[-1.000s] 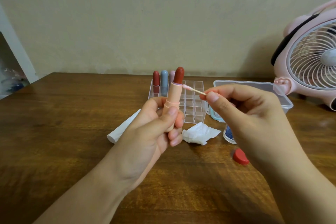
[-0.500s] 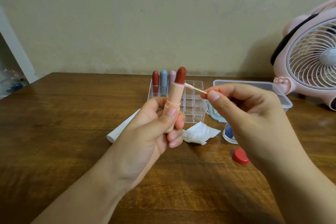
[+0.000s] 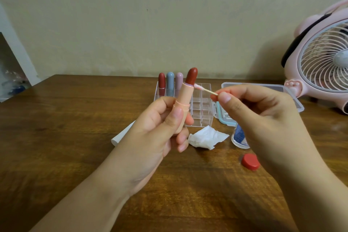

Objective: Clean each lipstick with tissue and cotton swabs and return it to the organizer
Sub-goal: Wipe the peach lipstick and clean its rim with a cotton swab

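Note:
My left hand [image 3: 160,130] grips an uncapped lipstick [image 3: 185,98] with a peach tube and dark red bullet, held upright and tilted slightly right. Between thumb and forefinger my right hand [image 3: 263,118] pinches a cotton swab [image 3: 204,89], whose pink-stained tip touches the tube's rim just below the bullet. Behind them stands the clear acrylic organizer [image 3: 201,111], with three capped lipsticks [image 3: 170,83] in its back left slots. A crumpled white tissue [image 3: 206,137] lies on the table in front of the organizer.
A red cap [image 3: 250,161] lies at the right, near a small clear bottle [image 3: 240,137]. A lidded plastic box [image 3: 263,88] and a pink fan [image 3: 323,62] stand at the back right. A white tube [image 3: 122,134] lies behind my left hand.
The lipstick has tilted a little further right, and the swab tip has stayed at the tube's rim, shifting slightly along it.

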Demonstrator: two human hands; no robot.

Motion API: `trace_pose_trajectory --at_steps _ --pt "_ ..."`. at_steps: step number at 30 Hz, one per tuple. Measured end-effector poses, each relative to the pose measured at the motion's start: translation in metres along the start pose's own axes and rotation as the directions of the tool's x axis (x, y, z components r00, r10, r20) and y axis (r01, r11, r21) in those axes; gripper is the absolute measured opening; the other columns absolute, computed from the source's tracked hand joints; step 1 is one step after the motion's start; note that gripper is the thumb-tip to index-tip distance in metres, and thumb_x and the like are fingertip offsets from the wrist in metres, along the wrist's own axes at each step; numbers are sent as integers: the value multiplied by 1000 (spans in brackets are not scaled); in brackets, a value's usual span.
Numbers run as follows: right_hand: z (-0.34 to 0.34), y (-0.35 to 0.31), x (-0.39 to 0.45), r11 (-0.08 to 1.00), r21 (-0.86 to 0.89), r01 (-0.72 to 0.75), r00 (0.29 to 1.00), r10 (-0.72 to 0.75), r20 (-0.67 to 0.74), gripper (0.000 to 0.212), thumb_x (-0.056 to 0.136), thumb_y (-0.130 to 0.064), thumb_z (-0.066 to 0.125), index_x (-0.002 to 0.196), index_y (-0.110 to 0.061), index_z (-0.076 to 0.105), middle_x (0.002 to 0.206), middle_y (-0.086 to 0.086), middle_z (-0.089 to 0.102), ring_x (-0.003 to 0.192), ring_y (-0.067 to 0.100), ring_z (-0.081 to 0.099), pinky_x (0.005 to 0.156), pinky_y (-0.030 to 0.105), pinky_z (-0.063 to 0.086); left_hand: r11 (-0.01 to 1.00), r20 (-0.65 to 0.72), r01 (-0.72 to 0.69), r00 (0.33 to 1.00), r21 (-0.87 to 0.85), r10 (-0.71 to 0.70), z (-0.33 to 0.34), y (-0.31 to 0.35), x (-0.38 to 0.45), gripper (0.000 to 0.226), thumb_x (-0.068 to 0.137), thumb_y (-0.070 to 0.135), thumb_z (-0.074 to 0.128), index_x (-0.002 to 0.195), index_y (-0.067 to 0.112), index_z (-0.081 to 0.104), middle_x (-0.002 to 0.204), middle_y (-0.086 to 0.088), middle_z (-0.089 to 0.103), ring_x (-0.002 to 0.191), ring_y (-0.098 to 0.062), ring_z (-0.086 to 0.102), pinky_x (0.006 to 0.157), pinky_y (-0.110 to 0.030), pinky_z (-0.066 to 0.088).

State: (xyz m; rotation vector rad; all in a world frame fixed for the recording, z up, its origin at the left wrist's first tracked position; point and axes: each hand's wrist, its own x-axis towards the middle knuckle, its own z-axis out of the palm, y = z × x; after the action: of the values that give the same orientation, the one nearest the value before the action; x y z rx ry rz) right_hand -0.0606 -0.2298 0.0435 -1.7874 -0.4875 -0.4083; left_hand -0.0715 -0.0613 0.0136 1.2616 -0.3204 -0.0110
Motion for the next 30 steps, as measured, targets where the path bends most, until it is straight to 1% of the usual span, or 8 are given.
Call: trace_pose_trajectory --at_steps 3,12,16,18,20,24,27,30 --pt "-1 1 0 1000 -3 -1 1000 1 -3 13 75 -36 59 76 -31 71 81 12 65 77 21 58 60 10 45 1000 -1 -4 1000 -5 4 1 0 0 26 79 29 56 99 14 61 76 -2 57 57 -10 44 51 -22 43" --pt "-1 2 1 1000 7 -14 1000 14 -10 13 74 -37 59 76 -31 71 82 13 64 78 21 58 60 11 46 999 26 4 1000 -50 -3 3 0 -1 26 82 28 53 100 10 61 76 -4 56 57 -11 44 50 -22 43" --pt "-1 3 0 1000 22 -7 1000 8 -12 14 73 -37 60 74 -31 72 82 16 64 79 24 58 61 12 46 999 9 22 1000 -25 -22 2 0 0 28 90 32 52 103 9 61 75 -3 58 58 -12 46 50 -24 44" --pt "-1 3 0 1000 24 -3 1000 3 -15 13 74 -37 61 73 -31 73 82 17 64 79 25 59 62 12 46 999 7 25 1000 -28 -25 2 -1 0 30 89 36 51 101 12 65 74 -3 58 58 -11 46 50 -25 45" --pt "0 2 0 1000 21 2 1000 -1 -14 12 75 -35 61 73 -32 72 82 18 63 78 25 58 62 12 46 998 16 26 1000 -64 -25 2 -1 1 31 85 36 49 96 15 69 71 -4 55 56 -11 44 51 -24 45" --pt "-1 1 0 1000 17 0 1000 0 -8 12 75 -35 60 73 -33 72 82 18 63 78 25 57 60 12 45 989 10 55 998 -140 -54 2 -1 1 32 89 37 49 91 13 71 66 -4 50 55 -11 39 50 -23 45" --pt "-1 2 0 1000 19 -5 1000 5 -11 12 75 -35 60 73 -32 72 82 18 63 78 25 57 60 12 46 980 28 78 997 -184 -74 2 -1 0 32 83 36 51 88 13 72 65 -4 50 53 -10 41 49 -24 45" --pt "0 2 0 1000 19 -2 1000 2 -15 12 75 -35 60 73 -33 72 81 19 62 75 25 56 59 13 45 972 51 95 995 -213 -86 3 0 -1 31 82 34 51 89 12 71 66 -5 50 52 -11 41 48 -25 45"
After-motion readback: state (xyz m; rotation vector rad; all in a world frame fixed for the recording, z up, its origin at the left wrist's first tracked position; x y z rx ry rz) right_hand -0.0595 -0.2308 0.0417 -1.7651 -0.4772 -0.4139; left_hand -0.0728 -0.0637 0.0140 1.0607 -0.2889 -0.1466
